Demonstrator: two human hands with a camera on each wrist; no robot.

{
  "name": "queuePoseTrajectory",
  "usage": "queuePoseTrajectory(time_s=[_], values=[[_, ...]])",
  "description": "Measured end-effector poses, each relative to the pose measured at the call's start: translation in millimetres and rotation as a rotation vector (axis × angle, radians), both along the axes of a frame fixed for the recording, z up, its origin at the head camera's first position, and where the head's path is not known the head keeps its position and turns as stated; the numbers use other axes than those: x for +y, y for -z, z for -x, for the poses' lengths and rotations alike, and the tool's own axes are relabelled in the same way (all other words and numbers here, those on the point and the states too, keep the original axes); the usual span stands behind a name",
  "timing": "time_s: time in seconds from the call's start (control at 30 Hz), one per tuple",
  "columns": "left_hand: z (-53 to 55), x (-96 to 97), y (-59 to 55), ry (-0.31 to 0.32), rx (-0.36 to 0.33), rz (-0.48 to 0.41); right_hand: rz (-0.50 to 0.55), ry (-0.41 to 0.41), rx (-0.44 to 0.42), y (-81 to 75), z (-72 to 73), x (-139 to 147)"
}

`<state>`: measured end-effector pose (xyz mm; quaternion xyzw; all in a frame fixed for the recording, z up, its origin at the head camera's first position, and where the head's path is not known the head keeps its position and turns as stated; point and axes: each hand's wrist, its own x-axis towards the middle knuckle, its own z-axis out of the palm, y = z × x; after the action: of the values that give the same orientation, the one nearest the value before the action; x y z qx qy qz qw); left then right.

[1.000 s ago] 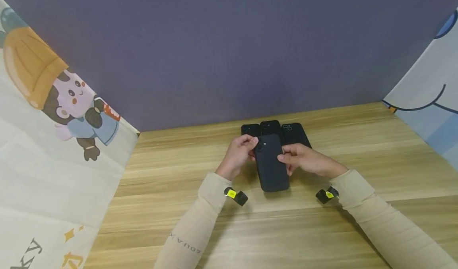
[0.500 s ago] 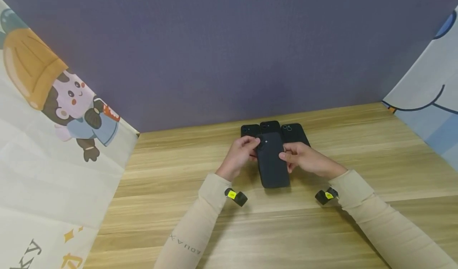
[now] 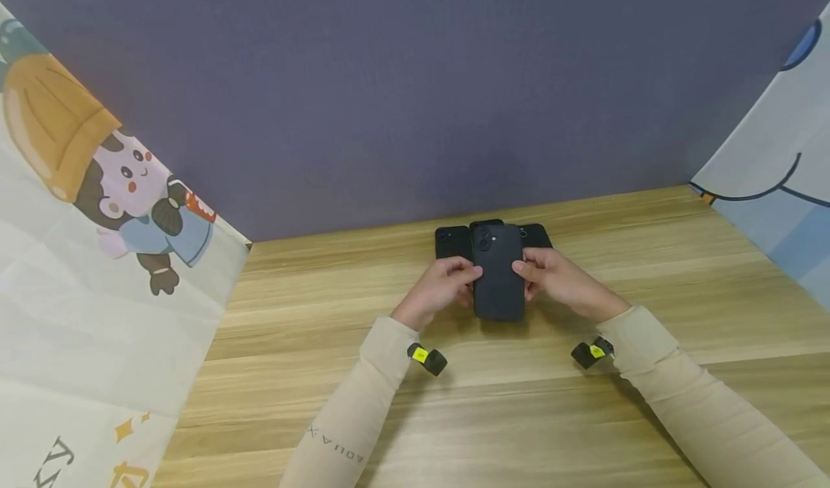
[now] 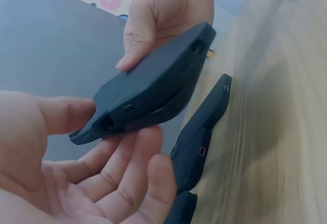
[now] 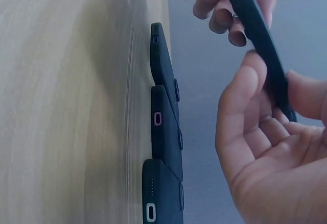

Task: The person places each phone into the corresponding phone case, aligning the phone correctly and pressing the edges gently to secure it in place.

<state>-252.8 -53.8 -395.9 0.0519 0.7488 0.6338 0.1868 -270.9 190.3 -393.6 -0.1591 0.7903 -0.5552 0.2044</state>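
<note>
Both hands hold a matte black phone in a case (image 3: 499, 293) over the table, its camera lenses at the upper left of its back. My left hand (image 3: 447, 286) pinches the left long edge, thumb on the back and fingers underneath. On the opposite edge, my right hand (image 3: 554, 279) grips it the same way, thumb on top. Behind it lie three more black phones in a row: a left one (image 3: 452, 243), a middle one (image 3: 483, 223) mostly hidden, and a right one (image 3: 538, 236) partly covered. Their charging ports show in the right wrist view, as on the middle phone (image 5: 166, 127).
The phones lie on a wood-grain table (image 3: 324, 300), close to a dark blue-grey upright panel (image 3: 415, 99) at the back. Cartoon-printed white sheets stand at the left side (image 3: 78, 315) and the right side (image 3: 772, 127).
The held phone has moved away from me toward the row and turned straighter, covering more of the middle and right phones. My left thumb sits lower along its edge.
</note>
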Motion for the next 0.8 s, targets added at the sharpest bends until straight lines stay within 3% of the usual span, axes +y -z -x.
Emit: queuePoseTrajectory(time_s=[0.43, 0.8], values=[[-1.5, -1.1, 3.4, 0.214, -0.02, 0.072, -0.004, 0.053, 0.017, -1.6, 3.1, 6.2], [-2.4, 1.8, 3.2, 0.212, -0.03, 0.028, 0.004, 0.057, 0.023, 0.8, 3.4, 5.0]])
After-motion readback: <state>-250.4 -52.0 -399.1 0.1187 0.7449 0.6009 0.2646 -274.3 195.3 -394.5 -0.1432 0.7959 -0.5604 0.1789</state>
